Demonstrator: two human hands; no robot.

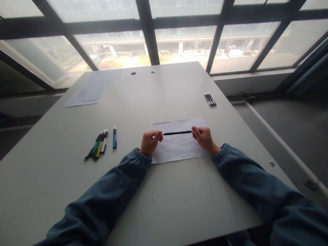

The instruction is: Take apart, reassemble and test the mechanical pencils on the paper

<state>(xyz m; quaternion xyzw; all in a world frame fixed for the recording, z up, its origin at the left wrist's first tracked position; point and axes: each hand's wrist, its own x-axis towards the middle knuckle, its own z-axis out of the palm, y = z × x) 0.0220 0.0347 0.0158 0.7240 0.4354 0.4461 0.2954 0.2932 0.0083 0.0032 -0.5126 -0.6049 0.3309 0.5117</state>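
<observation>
A thin black pen (177,133) is held level between both hands, over a white sheet of paper (179,148) with faint pencil marks on it. My left hand (150,141) is closed on the pen's left end, its fingers curled round it. My right hand (203,136) pinches the pen's right end. Both hands rest on or just above the sheet, near the middle of the grey table (159,191).
A bundle of several pens (97,146), green, yellow and black, lies to the left, with a blue pen (114,138) beside it. A few black pens (210,99) lie at the far right. Printed sheets (89,89) lie at the far left corner. Windows stand beyond.
</observation>
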